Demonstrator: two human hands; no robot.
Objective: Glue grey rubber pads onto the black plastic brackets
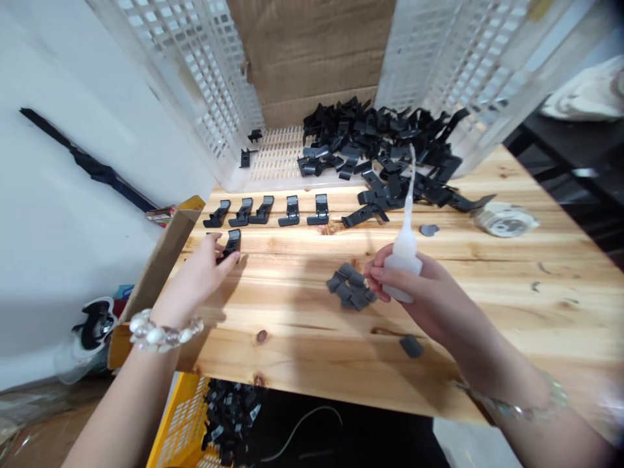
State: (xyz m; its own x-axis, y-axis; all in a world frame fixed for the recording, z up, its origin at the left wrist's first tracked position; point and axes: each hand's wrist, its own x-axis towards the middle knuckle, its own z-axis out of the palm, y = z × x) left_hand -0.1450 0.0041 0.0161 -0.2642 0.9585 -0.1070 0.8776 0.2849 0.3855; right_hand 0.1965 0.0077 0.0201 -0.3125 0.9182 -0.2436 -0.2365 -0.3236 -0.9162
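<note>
Right hand (pixel 414 292): I read it as clenched around a white squeeze bottle (pixel 402 263); the bottle sits upright in the fingers, its long thin nozzle pointing up and slightly tilted.

Left hand (pixel 199 276): I see the fingers closed on a black plastic clip (pixel 232 242); the clip stands at the near end of the clip row, its lower part hidden by the fingers.

Clip row: five more black clips (pixel 292 211) stand side by side on the table, just beyond the left hand.

Grey pads: a small pile of grey pads (pixel 349 287) lies just left of the right hand; one loose pad (pixel 411 346) lies nearer me, another (pixel 429 229) farther off.

Bulk stock: a heap of black clips (pixel 385 146) lies in a white plastic crate (pixel 277 156) and spills over its edge onto the pine table (pixel 292 338); two clips (pixel 246 157) lie apart from the heap, inside the crate.

Table edge: a roll of clear tape (pixel 504 220) lies at the far right; a cardboard sheet (pixel 166 260) stands along the left edge.

Below table: a yellow crate (pixel 182 422) holds more black parts (pixel 229 416).

Wrists: a beaded bracelet (pixel 166 331) is on the left wrist.
</note>
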